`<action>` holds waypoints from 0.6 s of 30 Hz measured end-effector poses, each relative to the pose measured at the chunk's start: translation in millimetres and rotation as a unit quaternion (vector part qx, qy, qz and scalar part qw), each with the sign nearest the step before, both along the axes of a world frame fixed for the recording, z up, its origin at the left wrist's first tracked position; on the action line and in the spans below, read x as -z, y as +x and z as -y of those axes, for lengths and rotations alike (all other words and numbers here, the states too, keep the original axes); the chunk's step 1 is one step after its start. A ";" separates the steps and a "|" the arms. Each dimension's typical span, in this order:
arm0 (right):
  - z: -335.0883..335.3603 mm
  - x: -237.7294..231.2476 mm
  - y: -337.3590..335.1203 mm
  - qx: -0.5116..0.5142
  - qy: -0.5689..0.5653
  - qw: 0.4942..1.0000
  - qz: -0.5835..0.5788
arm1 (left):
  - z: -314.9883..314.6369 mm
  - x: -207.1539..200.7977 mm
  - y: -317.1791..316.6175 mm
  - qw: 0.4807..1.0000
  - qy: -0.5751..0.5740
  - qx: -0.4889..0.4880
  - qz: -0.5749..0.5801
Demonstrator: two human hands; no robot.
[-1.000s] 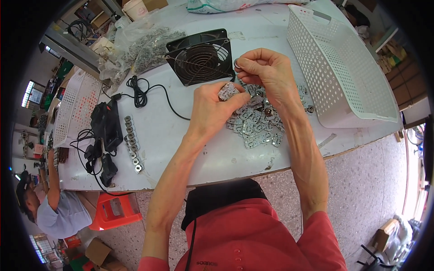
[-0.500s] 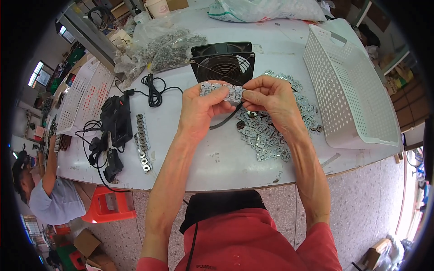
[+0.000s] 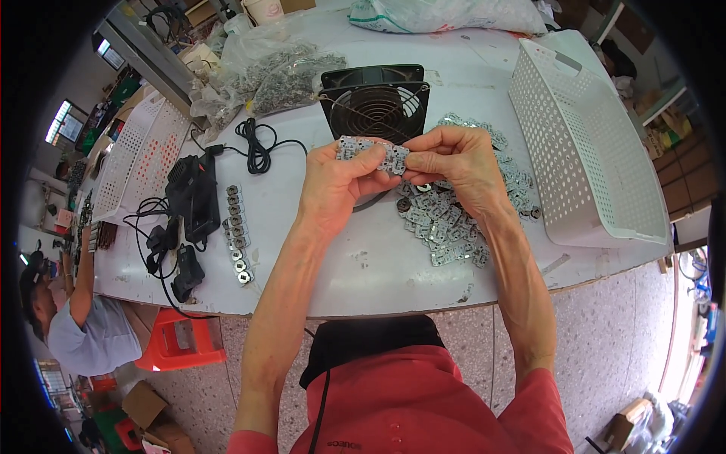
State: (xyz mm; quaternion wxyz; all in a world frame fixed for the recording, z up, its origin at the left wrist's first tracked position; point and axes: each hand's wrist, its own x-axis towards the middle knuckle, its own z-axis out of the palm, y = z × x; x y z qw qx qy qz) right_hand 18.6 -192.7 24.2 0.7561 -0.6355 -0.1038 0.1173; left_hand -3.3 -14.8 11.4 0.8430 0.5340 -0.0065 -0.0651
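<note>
Between my two hands is a strip of small pale-grey metal plates, held up in front of a black fan. My left hand is closed round its left part, thumb lying across the plates. The fingertips of my right hand pinch the strip's right end; whether they also hold a small part is hidden. Just below and beside my right hand lies a heap of similar plates. To the left of my left forearm stands a row of small round metal parts.
A white perforated basket stands at the right, another basket at the left. Near the left one lie a black power device and coiled cable. Bags of small parts sit behind. A co-worker sits at far left.
My hands keep their hold on the strip, with only a slight shift of the right fingers. The whole view has moved slightly; the heap and the row look unchanged.
</note>
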 end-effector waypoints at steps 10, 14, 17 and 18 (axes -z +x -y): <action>-1.3 0.7 -1.0 0.006 -0.003 1.000 0.009 | 5.0 5.9 -2.4 0.998 -0.065 -0.016 -0.021; -0.6 3.5 1.7 0.018 -0.010 1.000 0.012 | 11.3 4.1 -3.3 0.998 -0.053 -0.027 -0.001; 1.5 2.6 3.6 0.008 -0.005 1.000 0.000 | 9.6 -2.5 -2.6 0.999 -0.029 -0.013 -0.010; 2.0 2.4 3.7 0.000 0.002 1.000 -0.004 | 8.5 -2.0 -1.9 0.999 -0.029 -0.012 -0.011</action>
